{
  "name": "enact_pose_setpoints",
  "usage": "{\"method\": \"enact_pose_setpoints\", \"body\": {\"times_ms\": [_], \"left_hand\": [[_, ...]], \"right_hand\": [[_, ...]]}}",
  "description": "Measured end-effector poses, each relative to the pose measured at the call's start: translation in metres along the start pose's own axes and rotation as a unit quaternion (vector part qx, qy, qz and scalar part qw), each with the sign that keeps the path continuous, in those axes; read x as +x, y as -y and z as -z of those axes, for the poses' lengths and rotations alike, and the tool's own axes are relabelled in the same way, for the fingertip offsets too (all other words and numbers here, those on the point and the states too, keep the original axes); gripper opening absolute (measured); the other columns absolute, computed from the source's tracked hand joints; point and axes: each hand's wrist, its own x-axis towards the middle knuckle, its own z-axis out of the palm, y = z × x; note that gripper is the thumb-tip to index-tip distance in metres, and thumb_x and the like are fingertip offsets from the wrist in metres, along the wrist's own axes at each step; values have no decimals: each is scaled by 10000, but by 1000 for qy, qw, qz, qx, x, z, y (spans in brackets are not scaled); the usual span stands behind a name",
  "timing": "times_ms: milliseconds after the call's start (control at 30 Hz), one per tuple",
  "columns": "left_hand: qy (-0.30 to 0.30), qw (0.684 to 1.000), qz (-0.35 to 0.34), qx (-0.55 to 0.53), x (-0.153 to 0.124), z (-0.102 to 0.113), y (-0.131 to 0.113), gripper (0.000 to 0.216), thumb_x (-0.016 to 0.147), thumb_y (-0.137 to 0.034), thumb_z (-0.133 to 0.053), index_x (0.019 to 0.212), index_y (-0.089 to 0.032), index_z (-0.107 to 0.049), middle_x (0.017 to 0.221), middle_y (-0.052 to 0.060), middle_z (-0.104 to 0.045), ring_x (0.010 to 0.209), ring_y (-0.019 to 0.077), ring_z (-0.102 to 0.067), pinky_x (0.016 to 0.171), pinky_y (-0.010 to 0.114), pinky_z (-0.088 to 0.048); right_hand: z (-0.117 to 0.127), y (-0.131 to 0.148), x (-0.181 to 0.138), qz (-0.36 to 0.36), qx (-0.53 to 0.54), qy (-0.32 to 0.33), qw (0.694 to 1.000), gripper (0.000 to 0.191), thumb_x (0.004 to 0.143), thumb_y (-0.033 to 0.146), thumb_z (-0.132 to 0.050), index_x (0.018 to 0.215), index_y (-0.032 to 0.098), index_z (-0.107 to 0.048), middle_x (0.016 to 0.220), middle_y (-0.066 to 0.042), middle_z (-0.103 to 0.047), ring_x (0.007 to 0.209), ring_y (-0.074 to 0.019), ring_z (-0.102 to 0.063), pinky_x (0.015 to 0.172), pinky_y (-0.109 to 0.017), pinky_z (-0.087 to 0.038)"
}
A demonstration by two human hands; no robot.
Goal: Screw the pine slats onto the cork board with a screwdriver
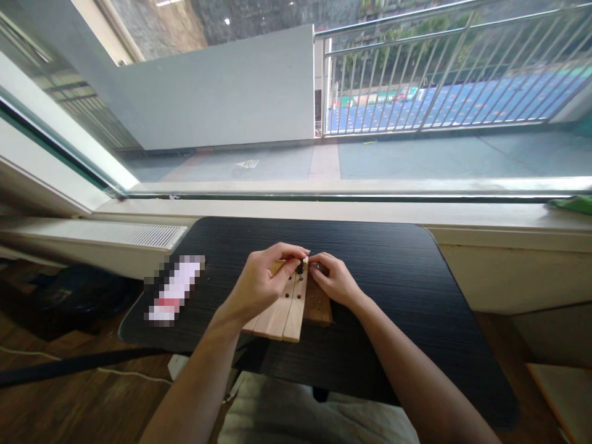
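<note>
My left hand (pixel 266 277) pinches a small dark peg-like piece (pixel 300 266) between thumb and fingertips, upright over a light wooden board (pixel 277 320). Grooves split the board into strips, and several dark round holes show in it near the held piece. On the other side, my right hand (pixel 335 280) has its thumb and fingers drawn together by the board's right edge. Whatever lies between those fingertips is too small to name. Partly under the light board and below my right hand is a darker brown wooden block (pixel 319 308) with small holes.
Both wooden pieces are on a black table (pixel 393 333) with rounded corners. A blurred-out pinkish-white item (pixel 176 290) lies at its left. Behind run a window sill (pixel 370 213) and a large window. A vent grille (pixel 143 234) sits at the left, and a cable (pixel 134 374) crosses the floor.
</note>
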Motion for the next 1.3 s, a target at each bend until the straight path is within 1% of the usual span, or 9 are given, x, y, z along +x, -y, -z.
{"method": "enact_pose_setpoints", "body": {"times_ms": [300, 433, 600, 700, 800, 933, 1033, 1167, 1300], "left_hand": [[28, 999, 26, -22, 0, 6, -1, 156, 928, -210, -570, 1003, -198, -707, 1060, 54, -758, 995, 181, -708, 877, 301, -558], [36, 999, 9, -16, 1, 8, -2, 165, 922, -196, -559, 984, -194, -712, 1081, 67, -753, 1112, 199, -669, 981, 353, -529], [36, 999, -26, 17, 5, 10, 0, 194, 898, -141, -545, 969, -198, -717, 1087, 60, -757, 1171, 205, -647, 1180, 477, -353], [53, 998, -40, -1, 7, 11, 1, 210, 894, -119, -526, 965, -198, -707, 1001, 33, -777, 1115, 193, -688, 1233, 509, -253], [55, 998, -38, -22, 8, 11, 4, 205, 904, -125, -527, 972, -200, -705, 1002, 22, -780, 1070, 182, -709, 1252, 507, -208], [62, 997, -28, -42, 8, 11, 7, 215, 922, -142, -517, 993, -204, -710, 986, 9, -776, 929, 145, -729, 1240, 469, -262], [72, 996, -19, -49, 9, 10, 7, 215, 928, -162, -514, 982, -199, -719, 977, 19, -770, 972, 153, -712, 1205, 435, -331], [82, 994, 2, -72, 9, 10, 3, 198, 923, -180, -524, 970, -185, -716, 989, 52, -759, 1033, 190, -692, 997, 352, -525], [87, 993, 7, -77, 10, 11, 1, 215, 913, -161, -515, 977, -176, -719, 990, 68, -759, 967, 192, -706, 882, 319, -564]], "right_hand": [[0, 1, 0, -2, -1, -2, 1000, 169, 854, 134, -558, 937, 191, -695, 873, -46, -691, 803, -173, -620, 757, -300, -470], [0, 1, 0, 5, -1, -3, 1000, 171, 852, 137, -556, 931, 201, -693, 856, -38, -682, 792, -170, -619, 737, -293, -467], [0, -1, 0, 9, 0, -5, 1000, 175, 850, 134, -558, 933, 204, -695, 855, -37, -682, 792, -172, -620, 749, -303, -470], [-1, -1, 0, 11, 5, -5, 1000, 182, 847, 121, -554, 929, 201, -695, 882, -44, -693, 820, -178, -629, 769, -309, -478], [-1, 0, 0, 9, 3, -5, 1000, 182, 850, 118, -551, 926, 201, -694, 877, -45, -696, 817, -179, -630, 767, -311, -481], [0, 1, 0, 8, -1, -6, 1000, 168, 846, 122, -561, 922, 192, -692, 865, -47, -693, 802, -175, -625, 755, -303, -477], [0, 1, 0, 11, -1, -7, 1000, 163, 847, 124, -562, 914, 195, -692, 843, -37, -683, 771, -163, -612, 733, -288, -471], [0, 0, 0, 11, 2, -8, 1000, 160, 850, 131, -563, 917, 196, -693, 840, -32, -677, 766, -158, -603, 727, -279, -466], [0, 0, 0, 6, 2, -5, 1000, 160, 844, 130, -566, 915, 196, -694, 833, -31, -668, 757, -161, -596, 719, -282, -461]]}}
